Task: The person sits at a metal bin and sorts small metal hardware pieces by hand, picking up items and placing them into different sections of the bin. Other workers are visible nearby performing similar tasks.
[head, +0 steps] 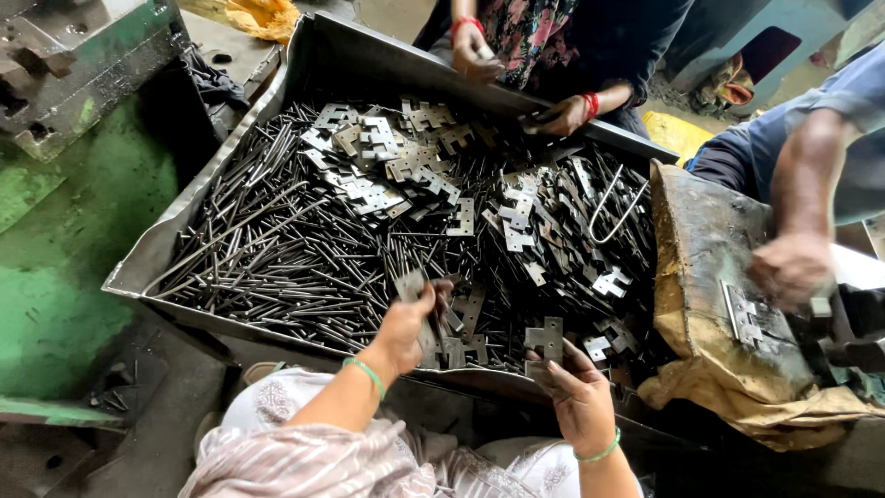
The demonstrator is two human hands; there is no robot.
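My left hand (410, 318) is pinching a hinge leaf (411, 286) at the tray (157, 249)'s six o'clock edge, lifted above the pins (267, 249); my right hand (576, 392) is gripping another leaf (546, 343) at five o'clock, keeping both within easy reach.

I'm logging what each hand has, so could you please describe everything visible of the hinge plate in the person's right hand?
The hinge plate is a flat, grey, dull metal leaf with notched knuckle cut-outs along its top edge and small holes. The right hand pinches its lower edge, holding it roughly upright over the near rim of the metal tray, above the heap of similar plates.
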